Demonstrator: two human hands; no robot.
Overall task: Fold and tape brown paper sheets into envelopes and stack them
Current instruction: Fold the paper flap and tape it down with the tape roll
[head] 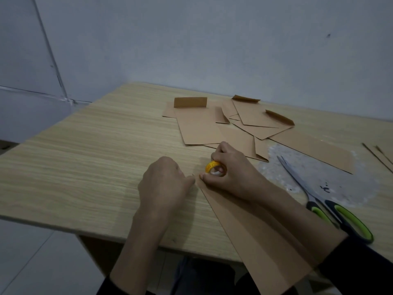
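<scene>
A folded brown paper sheet (261, 237) lies on the wooden table (85, 158), running from under my hands toward the near right edge and over it. My right hand (231, 173) grips a small yellow tape roll (212, 166) at the sheet's far tip, thumb pressed on the paper. My left hand (165, 186) sits just left of that tip with curled fingers, fingertips close to the right thumb; whether it pinches the tape end is hidden.
Several folded brown envelopes (200, 126) and loose brown sheets (319, 150) lie scattered at the back of the table. Scissors with green and black handles (331, 207) rest on a clear plastic piece (331, 179) at the right. Thin paper strips (378, 156) lie far right.
</scene>
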